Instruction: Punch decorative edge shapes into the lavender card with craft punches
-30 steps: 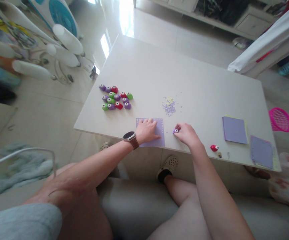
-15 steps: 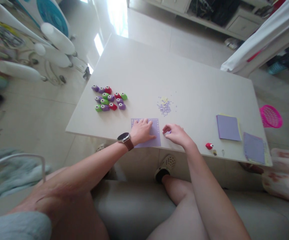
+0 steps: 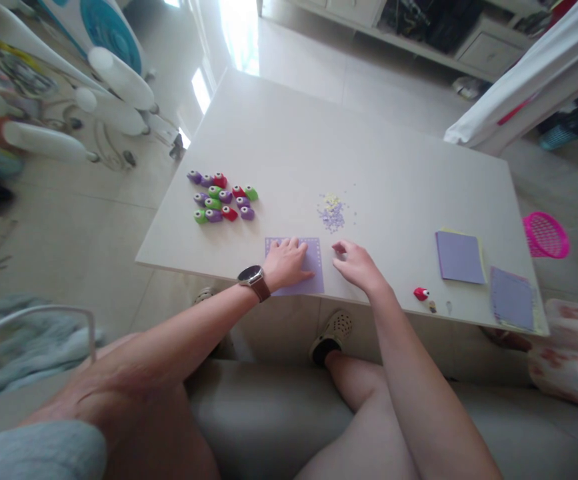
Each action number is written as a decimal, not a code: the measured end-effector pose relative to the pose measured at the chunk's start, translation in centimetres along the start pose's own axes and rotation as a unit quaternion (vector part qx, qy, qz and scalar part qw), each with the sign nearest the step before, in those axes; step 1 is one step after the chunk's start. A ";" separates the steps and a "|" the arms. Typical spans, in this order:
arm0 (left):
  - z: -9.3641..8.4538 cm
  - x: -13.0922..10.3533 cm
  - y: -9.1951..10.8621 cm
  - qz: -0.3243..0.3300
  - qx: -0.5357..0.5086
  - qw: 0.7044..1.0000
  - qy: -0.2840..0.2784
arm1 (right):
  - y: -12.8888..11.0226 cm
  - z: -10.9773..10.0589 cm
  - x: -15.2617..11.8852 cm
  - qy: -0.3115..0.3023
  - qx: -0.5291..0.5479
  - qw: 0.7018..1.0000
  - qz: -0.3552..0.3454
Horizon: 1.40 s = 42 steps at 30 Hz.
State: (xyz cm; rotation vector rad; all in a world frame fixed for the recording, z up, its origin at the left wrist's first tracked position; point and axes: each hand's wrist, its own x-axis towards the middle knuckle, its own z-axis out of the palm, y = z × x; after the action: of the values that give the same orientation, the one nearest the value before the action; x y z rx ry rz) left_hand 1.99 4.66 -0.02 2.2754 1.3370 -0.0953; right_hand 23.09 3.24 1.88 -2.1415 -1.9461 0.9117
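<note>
My left hand (image 3: 287,262) lies with spread fingers on a purple sheet (image 3: 313,283) at the table's front edge. Small punched holes run along the sheet's top and right edges. Just right of the sheet, my right hand (image 3: 356,263) rests near the table with curled fingers and a gap between thumb and index; nothing shows in it. Beyond the hands is a heap of small purple and yellow paper bits (image 3: 333,215). Several red, green and purple craft punches (image 3: 213,203) stand in a cluster at the left.
The white table (image 3: 369,153) also holds a purple paper stack (image 3: 459,257), a punched purple stack (image 3: 513,299) and a lone red punch (image 3: 421,293) with small items beside it. A pink basket (image 3: 546,235) stands beyond the right edge.
The view has shifted slightly. My right hand has moved a little to the right, away from the sheet, and the purple bit at its fingers no longer shows. My left hand stays put.
</note>
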 end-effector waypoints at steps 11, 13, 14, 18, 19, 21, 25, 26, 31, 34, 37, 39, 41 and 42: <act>-0.4 -0.3 0.0 0.006 -0.005 1.000 -0.011 | 1.2 1.3 4.2 0.014 0.265 0.963 0.047; -0.4 -0.4 0.0 0.011 -0.006 1.000 -0.013 | 1.3 1.2 4.9 0.060 0.312 0.947 0.053; -0.4 -0.4 -0.1 0.013 -0.005 1.000 -0.013 | 1.4 1.1 5.1 0.090 0.322 0.941 0.058; -0.3 -0.4 -0.3 0.023 -0.007 1.000 -0.006 | 1.8 -0.1 5.1 0.169 0.260 0.947 0.081; -0.2 -0.4 -0.4 0.023 -0.008 1.000 -0.007 | 1.9 -0.5 4.8 0.154 0.227 0.958 0.082; -0.2 -0.5 -0.4 0.023 -0.010 1.000 -0.010 | 2.1 -1.3 3.8 0.091 0.142 0.983 0.078; -0.3 -0.5 -0.6 0.036 -0.011 0.999 -0.020 | 2.7 -2.0 1.3 -0.016 -0.051 0.998 0.040; -0.2 -0.4 -0.6 0.041 -0.011 0.999 -0.023 | 2.7 -2.0 0.9 -0.038 -0.082 0.995 0.031; -0.2 0.0 -0.8 0.077 -0.023 0.997 -0.014 | 2.1 -1.8 0.3 -0.046 -0.102 0.994 0.015; -0.7 0.2 -0.7 0.095 -0.074 0.992 0.035 | 0.5 -1.7 0.5 -0.013 -0.008 1.000 -0.006; -1.6 0.4 -0.6 0.120 -0.179 0.974 0.063 | -1.5 -1.4 0.4 -0.019 0.140 0.990 -0.030; -2.2 0.3 -0.7 0.139 -0.231 0.961 0.055 | -2.6 -1.0 0.2 -0.012 0.200 0.979 -0.039; -2.8 0.2 -0.8 0.138 -0.240 0.960 0.050 | -3.5 -0.6 0.0 -0.002 0.236 0.970 -0.048; -3.1 0.1 -0.9 0.131 -0.231 0.963 0.050 | -3.9 -0.4 -0.1 -0.001 0.254 0.966 -0.053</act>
State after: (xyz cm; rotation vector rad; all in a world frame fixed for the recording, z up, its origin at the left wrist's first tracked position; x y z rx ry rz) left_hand 0.77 6.49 2.30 2.0450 0.9638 0.3864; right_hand 19.91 3.90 4.00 -1.7264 -1.5817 1.2284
